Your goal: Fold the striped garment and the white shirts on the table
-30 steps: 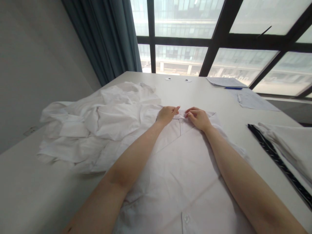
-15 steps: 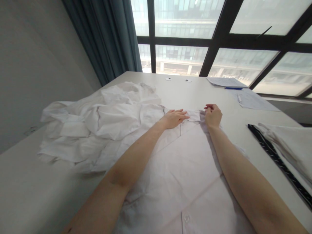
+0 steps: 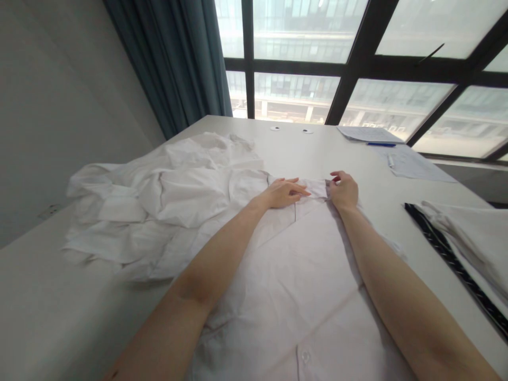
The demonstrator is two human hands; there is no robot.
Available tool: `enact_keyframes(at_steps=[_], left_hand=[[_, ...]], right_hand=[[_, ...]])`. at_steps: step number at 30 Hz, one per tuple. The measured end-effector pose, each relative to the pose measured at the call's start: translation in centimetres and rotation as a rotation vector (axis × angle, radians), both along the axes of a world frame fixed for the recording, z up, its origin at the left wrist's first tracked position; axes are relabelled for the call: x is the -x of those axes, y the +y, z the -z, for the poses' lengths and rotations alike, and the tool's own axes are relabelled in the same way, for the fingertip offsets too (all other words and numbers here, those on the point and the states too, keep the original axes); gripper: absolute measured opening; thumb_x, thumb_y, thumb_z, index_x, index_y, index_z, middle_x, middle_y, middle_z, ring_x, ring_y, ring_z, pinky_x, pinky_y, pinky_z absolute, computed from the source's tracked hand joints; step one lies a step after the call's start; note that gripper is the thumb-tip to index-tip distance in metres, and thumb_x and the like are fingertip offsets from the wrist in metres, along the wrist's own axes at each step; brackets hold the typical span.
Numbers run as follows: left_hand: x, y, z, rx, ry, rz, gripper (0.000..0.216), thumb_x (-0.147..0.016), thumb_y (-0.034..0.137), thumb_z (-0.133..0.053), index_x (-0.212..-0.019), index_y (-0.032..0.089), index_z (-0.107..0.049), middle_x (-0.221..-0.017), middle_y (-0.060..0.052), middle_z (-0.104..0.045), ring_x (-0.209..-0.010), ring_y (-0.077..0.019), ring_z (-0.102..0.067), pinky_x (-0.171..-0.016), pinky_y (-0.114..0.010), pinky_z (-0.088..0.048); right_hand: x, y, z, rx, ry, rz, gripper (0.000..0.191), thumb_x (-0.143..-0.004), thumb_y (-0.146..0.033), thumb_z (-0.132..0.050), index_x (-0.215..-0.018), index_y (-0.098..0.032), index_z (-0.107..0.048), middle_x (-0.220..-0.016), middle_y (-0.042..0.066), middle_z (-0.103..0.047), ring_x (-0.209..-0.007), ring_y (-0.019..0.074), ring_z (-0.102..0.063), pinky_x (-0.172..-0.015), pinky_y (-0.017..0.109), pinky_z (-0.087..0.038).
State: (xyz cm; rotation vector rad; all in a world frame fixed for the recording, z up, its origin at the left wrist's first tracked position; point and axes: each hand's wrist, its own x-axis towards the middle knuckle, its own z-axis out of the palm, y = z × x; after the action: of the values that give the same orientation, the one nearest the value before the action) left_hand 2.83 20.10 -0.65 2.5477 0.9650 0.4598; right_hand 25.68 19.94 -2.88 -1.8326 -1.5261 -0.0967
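Note:
A white shirt (image 3: 293,264) lies spread out in front of me, with a button near the bottom of the view and crease lines across its cloth. My left hand (image 3: 282,193) rests palm down on its far end, fingers stretched out over the cloth. At the far right corner, my right hand (image 3: 343,190) has its fingers curled in a pinch at the shirt's edge, beside a narrow white band. Exactly how much cloth sits between those fingertips is hard to see.
Crumpled white garments (image 3: 159,201) are heaped on the left of the white table (image 3: 293,153). Papers (image 3: 420,164) and a blue pen (image 3: 381,144) lie at the back right. Nearer on the right are folded white cloth (image 3: 472,227) and a black strip (image 3: 452,264). Windows stand behind.
My right hand has shifted slightly left, in toward the shirt's edge. My left hand stays on the cloth, its fingers slightly moved.

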Motion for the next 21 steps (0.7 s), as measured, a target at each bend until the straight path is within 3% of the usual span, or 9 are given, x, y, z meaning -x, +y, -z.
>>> enact_keyframes(at_steps=[3,10,13,15,17,19,21], left_hand=[[0.0,0.1,0.1,0.001,-0.028,-0.01,0.035,-0.092,0.02,-0.051,-0.12,0.035,-0.067,-0.137,0.005,-0.058,-0.142,-0.019,-0.036,-0.119,-0.047,-0.017],[0.0,0.2,0.2,0.004,-0.039,0.009,0.031,-0.093,0.023,-0.051,-0.116,0.035,-0.069,-0.135,0.005,-0.06,-0.141,-0.0205,-0.037,-0.119,-0.048,-0.019],[-0.1,0.3,0.4,0.01,-0.11,0.005,0.027,-0.095,0.027,-0.052,-0.113,0.032,-0.071,-0.128,0.004,-0.065,-0.139,-0.0204,-0.042,-0.117,-0.043,-0.026],[-0.2,0.4,0.5,-0.008,-0.194,-0.074,0.028,-0.096,0.026,-0.05,-0.114,0.028,-0.071,-0.123,0.003,-0.069,-0.131,-0.017,-0.051,-0.112,-0.033,-0.036],[-0.2,0.7,0.6,-0.062,-0.22,-0.236,0.032,-0.097,0.02,-0.046,-0.119,0.025,-0.068,-0.122,0.002,-0.069,-0.121,-0.0129,-0.059,-0.104,-0.024,-0.043],[-0.1,0.9,0.7,-0.122,-0.179,-0.385,0.036,-0.095,0.014,-0.042,-0.123,0.021,-0.065,-0.126,-0.002,-0.067,-0.117,-0.0126,-0.061,-0.104,-0.023,-0.043],[-0.1,0.9,0.8,-0.154,-0.119,-0.448,0.039,-0.093,0.012,-0.043,-0.127,0.017,-0.062,-0.13,-0.006,-0.064,-0.121,-0.0162,-0.059,-0.107,-0.028,-0.041]], right_hand=[[0.1,0.1,0.1,0.008,0.009,-0.017,0.038,-0.08,-0.019,-0.046,-0.113,-0.018,-0.066,-0.087,0.01,-0.073,-0.08,0.0259,-0.065,-0.076,0.039,-0.05],[0.0,0.3,0.3,0.021,-0.002,-0.012,0.048,-0.074,-0.012,-0.046,-0.119,-0.017,-0.061,-0.096,0.011,-0.075,-0.089,0.0272,-0.067,-0.082,0.041,-0.049],[0.0,0.2,0.3,0.015,-0.011,-0.024,0.049,-0.074,-0.01,-0.045,-0.12,-0.014,-0.061,-0.097,0.014,-0.073,-0.09,0.0286,-0.066,-0.084,0.044,-0.049],[0.0,0.2,0.1,-0.008,-0.022,-0.044,0.049,-0.074,-0.009,-0.044,-0.12,-0.012,-0.061,-0.102,0.016,-0.071,-0.095,0.03,-0.065,-0.087,0.046,-0.048],[0.2,0.0,-0.2,-0.043,-0.039,-0.083,0.048,-0.075,-0.008,-0.043,-0.12,-0.012,-0.061,-0.109,0.018,-0.068,-0.103,0.0307,-0.062,-0.091,0.048,-0.047],[0.8,-0.1,-0.6,-0.071,-0.064,-0.161,0.046,-0.077,-0.008,-0.042,-0.119,-0.013,-0.062,-0.115,0.018,-0.065,-0.108,0.03,-0.06,-0.095,0.047,-0.046],[1.6,-0.3,-0.9,-0.073,-0.098,-0.267,0.044,-0.08,-0.01,-0.041,-0.118,-0.014,-0.063,-0.118,0.016,-0.064,-0.11,0.0281,-0.06,-0.098,0.045,-0.045]])
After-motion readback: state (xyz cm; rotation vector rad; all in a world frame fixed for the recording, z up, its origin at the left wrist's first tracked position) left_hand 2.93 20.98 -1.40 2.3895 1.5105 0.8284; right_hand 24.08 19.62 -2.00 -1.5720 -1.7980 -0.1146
